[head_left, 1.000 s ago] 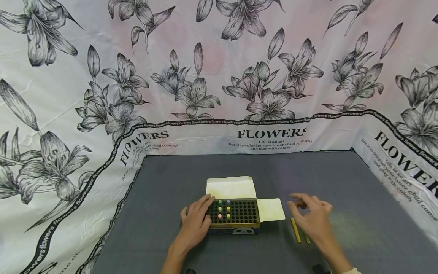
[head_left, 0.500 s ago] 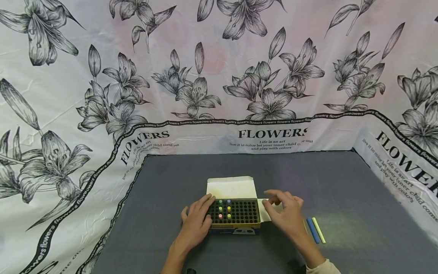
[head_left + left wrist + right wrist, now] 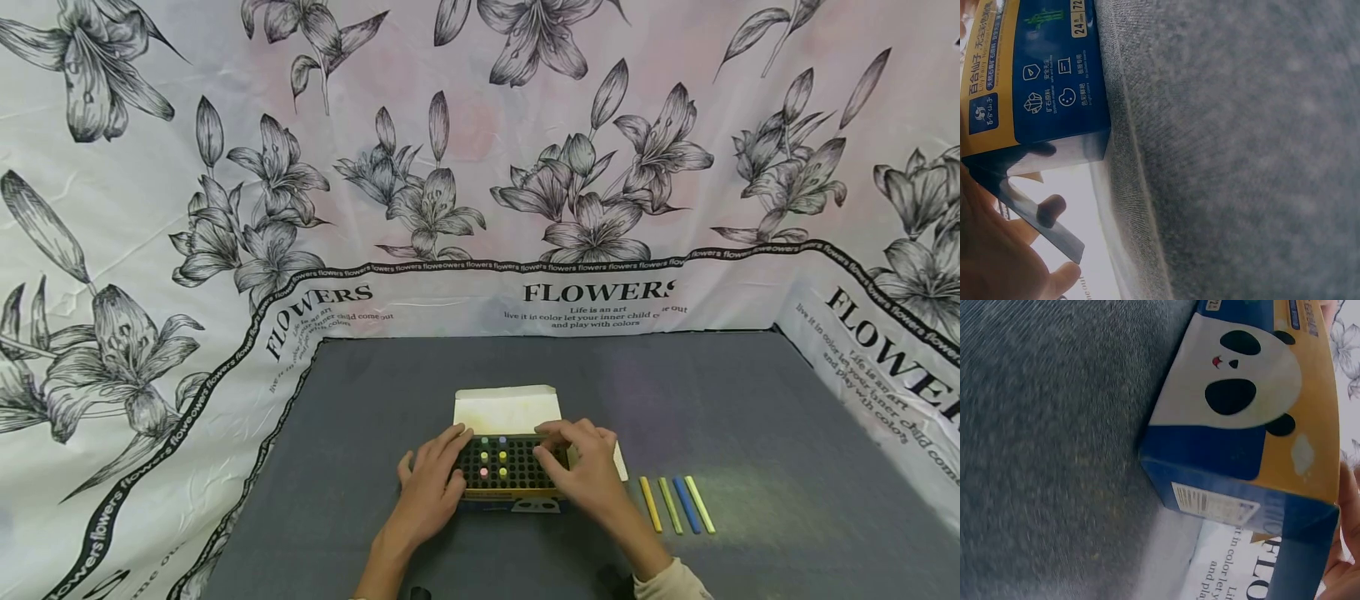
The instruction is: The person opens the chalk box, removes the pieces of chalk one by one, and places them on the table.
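The chalk box (image 3: 510, 495) is in the middle of the table, its grid of round holes facing up. Several coloured chalk sticks show as ends in the left part of the grid, among them a pink chalk (image 3: 483, 472). My left hand (image 3: 427, 483) grips the box's left end, fingers over the rim; the left wrist view shows them around a side flap (image 3: 1060, 231). My right hand (image 3: 588, 467) reaches over the right part of the grid, thumb and index finger apart, with nothing seen between them. The right wrist view shows the box's panda front (image 3: 1254, 381).
Right of the box lie several loose chalk sticks in a row, including an orange-yellow chalk (image 3: 650, 505) and a blue chalk (image 3: 686, 505). The box's white lid (image 3: 506, 410) stands open at its back. Flower-printed cloth (image 3: 435, 300) borders the grey table (image 3: 390, 375).
My right hand has moved left from beside the loose chalk sticks to over the box, uncovering the row. My left hand has stayed in place at the box.
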Available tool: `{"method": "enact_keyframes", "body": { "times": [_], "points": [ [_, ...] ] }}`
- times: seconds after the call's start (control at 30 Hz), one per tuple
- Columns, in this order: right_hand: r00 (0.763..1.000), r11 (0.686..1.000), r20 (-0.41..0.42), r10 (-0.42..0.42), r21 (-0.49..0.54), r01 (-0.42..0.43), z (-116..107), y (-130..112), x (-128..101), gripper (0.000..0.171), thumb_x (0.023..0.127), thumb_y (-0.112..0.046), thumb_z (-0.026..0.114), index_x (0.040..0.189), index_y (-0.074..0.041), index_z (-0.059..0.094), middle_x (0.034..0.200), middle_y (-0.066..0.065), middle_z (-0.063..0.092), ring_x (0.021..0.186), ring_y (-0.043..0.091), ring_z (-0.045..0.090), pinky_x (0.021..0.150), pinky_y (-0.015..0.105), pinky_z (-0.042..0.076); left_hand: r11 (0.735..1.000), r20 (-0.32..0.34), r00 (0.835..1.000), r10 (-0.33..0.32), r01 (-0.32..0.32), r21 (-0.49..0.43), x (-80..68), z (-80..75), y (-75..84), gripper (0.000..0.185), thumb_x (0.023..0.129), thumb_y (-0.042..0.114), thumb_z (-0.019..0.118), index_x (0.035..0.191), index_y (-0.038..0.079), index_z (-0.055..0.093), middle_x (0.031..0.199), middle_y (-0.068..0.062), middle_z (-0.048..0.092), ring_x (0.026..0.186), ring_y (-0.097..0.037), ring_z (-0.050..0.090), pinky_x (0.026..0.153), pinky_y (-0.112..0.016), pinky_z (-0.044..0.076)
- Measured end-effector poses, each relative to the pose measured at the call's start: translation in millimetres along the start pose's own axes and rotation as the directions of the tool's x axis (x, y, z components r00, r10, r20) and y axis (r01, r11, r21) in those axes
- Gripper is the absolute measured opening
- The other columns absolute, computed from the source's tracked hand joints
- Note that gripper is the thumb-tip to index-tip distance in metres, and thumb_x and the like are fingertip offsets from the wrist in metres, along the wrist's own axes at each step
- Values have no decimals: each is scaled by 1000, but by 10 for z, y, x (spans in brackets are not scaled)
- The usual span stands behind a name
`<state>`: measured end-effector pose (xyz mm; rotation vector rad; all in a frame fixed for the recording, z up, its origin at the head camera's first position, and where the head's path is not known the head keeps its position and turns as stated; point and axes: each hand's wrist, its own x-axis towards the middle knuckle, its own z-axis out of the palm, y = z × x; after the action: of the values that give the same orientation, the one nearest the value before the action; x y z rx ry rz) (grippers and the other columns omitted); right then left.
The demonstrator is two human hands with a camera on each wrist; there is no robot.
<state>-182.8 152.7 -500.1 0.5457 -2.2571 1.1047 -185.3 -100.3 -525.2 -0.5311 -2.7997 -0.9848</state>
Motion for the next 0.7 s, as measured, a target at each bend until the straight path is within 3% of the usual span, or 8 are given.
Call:
{"method": "enact_keyframes", "body": {
  "times": [0.23,0.53,0.7],
  "points": [
    [993,999,115,-35,39,31,79,-18,-1,26,80,-6,83,104,-10,75,88,-3,73,81,14,54,86,44,30,1000,3,1000,4,-4,-12,-4,-8,4,56,100,12,46,155,25,46,163,1,39,144,-35,40,108,-78,13],
    [973,998,229,-26,-57,40,155,-51,-5,24,79,-15,86,101,-19,78,94,-7,75,82,10,51,83,41,32,1000,3,1000,20,-20,-20,-4,-10,-4,54,101,13,46,154,23,46,162,-1,40,144,-39,39,106,-80,14],
    [950,996,312,-2,-82,29,157,-81,26,22,79,-17,86,99,-23,78,93,-11,75,81,6,47,81,38,29,1000,19,1000,5,-5,-27,0,-14,-7,54,101,15,46,155,25,46,163,1,39,145,-37,38,108,-79,12]
  ]
}}
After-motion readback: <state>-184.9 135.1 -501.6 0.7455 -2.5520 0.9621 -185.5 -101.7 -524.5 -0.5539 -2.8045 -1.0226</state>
